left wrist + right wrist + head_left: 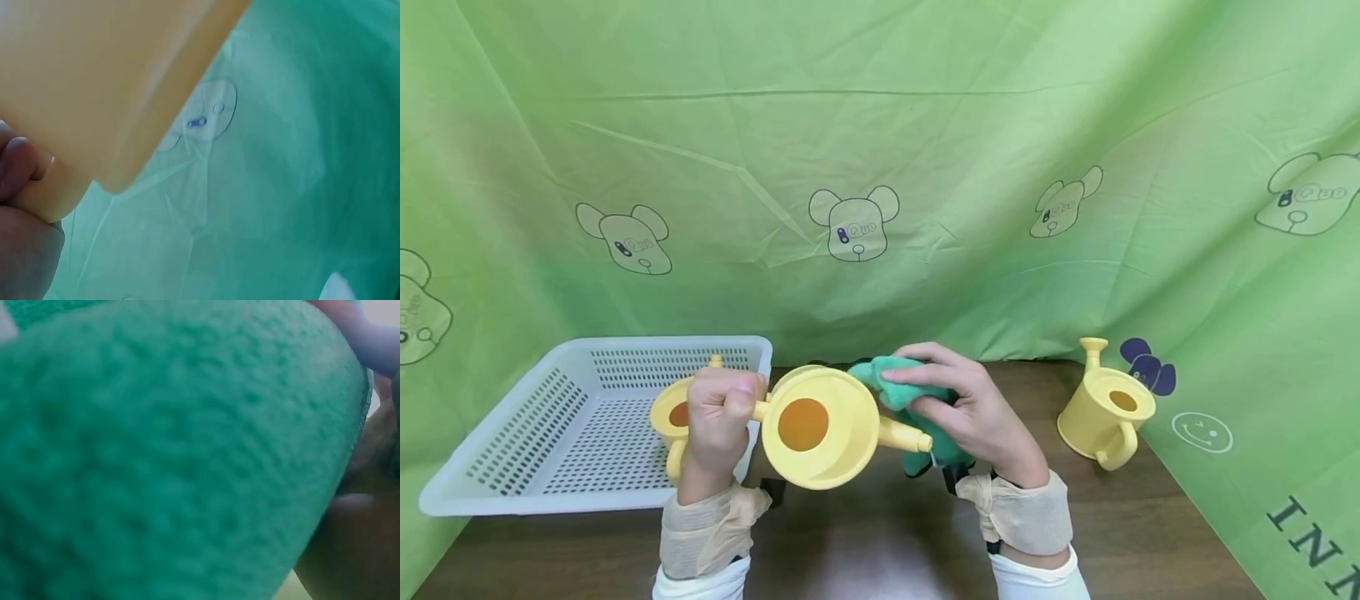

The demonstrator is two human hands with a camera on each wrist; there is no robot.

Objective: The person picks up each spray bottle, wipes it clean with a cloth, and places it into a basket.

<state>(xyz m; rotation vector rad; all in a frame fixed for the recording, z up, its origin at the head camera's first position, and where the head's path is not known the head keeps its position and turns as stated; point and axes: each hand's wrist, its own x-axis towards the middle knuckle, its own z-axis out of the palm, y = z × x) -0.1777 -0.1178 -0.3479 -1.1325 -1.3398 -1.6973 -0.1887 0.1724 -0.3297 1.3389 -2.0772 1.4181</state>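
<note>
The basket (595, 446) sits at 9 o'clock of the left hand (721, 417), which partly hides the upright can (662, 407) inside. That hand's fingers are curled tight round the handle (59, 190) of the held can (846, 429), its body at 3 o'clock of the grip. The right hand (973, 404) pinches a cloth (898, 383), bunched at 10 o'clock. At 3 o'clock stands the last can (1078, 425).

A white plastic basket (587, 503) with holes sits on a brown wooden table (857, 542) by a green cloth curtain (880, 125) with mouse faces (857, 221).
</note>
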